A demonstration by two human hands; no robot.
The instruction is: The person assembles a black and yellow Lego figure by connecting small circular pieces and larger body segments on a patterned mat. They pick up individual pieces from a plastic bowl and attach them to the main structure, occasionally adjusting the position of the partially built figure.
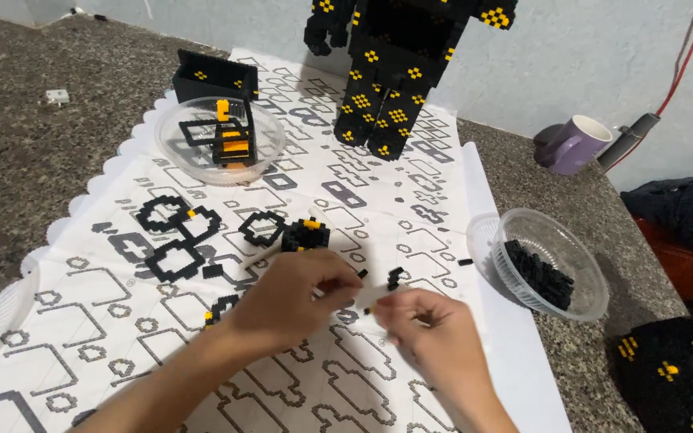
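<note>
From the head view, the left hand (298, 293) pinches a tiny black brick (360, 274) at its fingertips, and the right hand (427, 321), fingers drawn together, holds another small black piece (367, 310) just beside it, both low over the patterned sheet (378, 385) near the middle of the table (34, 152). A black-and-yellow block cluster (305, 234) sits just beyond the hands, a clear bowl of black bricks (551, 261) lies to the right, and a tall black-and-yellow brick figure (399, 72) stands at the far edge
</note>
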